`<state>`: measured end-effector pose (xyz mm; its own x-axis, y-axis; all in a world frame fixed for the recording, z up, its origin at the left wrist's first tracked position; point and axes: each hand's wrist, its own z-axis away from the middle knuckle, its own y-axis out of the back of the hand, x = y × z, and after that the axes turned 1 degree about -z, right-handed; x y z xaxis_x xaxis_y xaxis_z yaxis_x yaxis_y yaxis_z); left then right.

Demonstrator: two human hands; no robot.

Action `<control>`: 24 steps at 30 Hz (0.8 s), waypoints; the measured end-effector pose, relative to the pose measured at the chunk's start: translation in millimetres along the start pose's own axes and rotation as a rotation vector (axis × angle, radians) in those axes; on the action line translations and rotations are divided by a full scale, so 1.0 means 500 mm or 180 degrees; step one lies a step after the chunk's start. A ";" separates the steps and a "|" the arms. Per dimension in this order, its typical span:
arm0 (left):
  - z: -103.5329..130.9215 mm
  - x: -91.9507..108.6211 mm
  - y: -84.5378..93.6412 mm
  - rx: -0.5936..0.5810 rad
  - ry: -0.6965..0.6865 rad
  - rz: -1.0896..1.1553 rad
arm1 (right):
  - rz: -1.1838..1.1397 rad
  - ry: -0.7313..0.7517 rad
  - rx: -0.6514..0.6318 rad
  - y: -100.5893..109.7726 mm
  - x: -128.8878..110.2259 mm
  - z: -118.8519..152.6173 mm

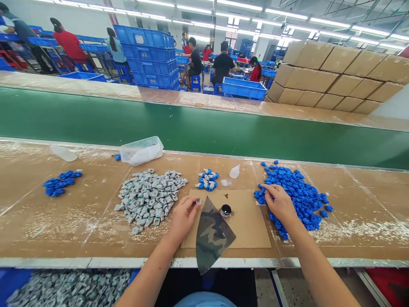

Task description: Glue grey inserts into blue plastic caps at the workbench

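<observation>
Left hand (183, 215) pinches a small, perhaps grey piece; right hand (278, 201) grasps blue caps (300, 192).

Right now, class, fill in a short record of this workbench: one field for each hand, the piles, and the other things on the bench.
left hand: left hand pinches a small grey part beside the grey pile
right hand: right hand rests fingers on the large blue pile
centre: cardboard sheet with a camouflage cloth and a small black pot
other piles: small blue pile; mixed blue-and-white group
behind: clear plastic tub, green conveyor belt
</observation>
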<state>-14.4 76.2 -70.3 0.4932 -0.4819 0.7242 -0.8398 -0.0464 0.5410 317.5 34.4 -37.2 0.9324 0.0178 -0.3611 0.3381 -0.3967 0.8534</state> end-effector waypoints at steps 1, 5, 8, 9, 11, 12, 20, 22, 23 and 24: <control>0.004 0.012 0.000 -0.0046 0.0115 0.0154 | -0.0382 -0.0020 0.0118 -0.002 -0.009 0.010; 0.036 0.054 -0.014 -0.0282 0.0625 0.0824 | -0.1689 -0.0201 -0.0005 -0.024 -0.071 0.064; 0.065 0.068 -0.032 -0.0485 0.0976 0.1378 | -0.1961 -0.0138 -0.0402 -0.040 -0.123 0.094; 0.072 0.068 -0.038 -0.0517 0.1067 0.1522 | -0.1950 -0.0085 -0.0478 -0.042 -0.136 0.098; 0.083 0.066 -0.046 -0.0528 0.1190 0.1711 | -0.1867 0.0022 -0.0500 -0.044 -0.156 0.100; 0.086 0.065 -0.049 -0.0518 0.1229 0.1769 | -0.1809 0.0061 -0.0464 -0.044 -0.163 0.098; 0.088 0.062 -0.055 -0.0459 0.1224 0.1851 | -0.1323 0.0285 -0.0464 -0.037 -0.179 0.081; 0.089 0.062 -0.055 -0.0471 0.1209 0.1827 | -0.1235 0.0337 -0.0446 -0.036 -0.180 0.081; 0.089 0.063 -0.056 -0.0473 0.1199 0.1813 | -0.1200 0.0359 -0.0437 -0.036 -0.180 0.081; 0.090 0.062 -0.056 -0.0472 0.1190 0.1801 | -0.1173 0.0382 -0.0426 -0.036 -0.179 0.080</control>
<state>14.4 23.2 -82.0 0.0563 -0.0618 0.9965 -0.9641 0.2561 0.0703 222.6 3.3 -35.4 0.7514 0.2465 -0.6121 0.6585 -0.2209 0.7194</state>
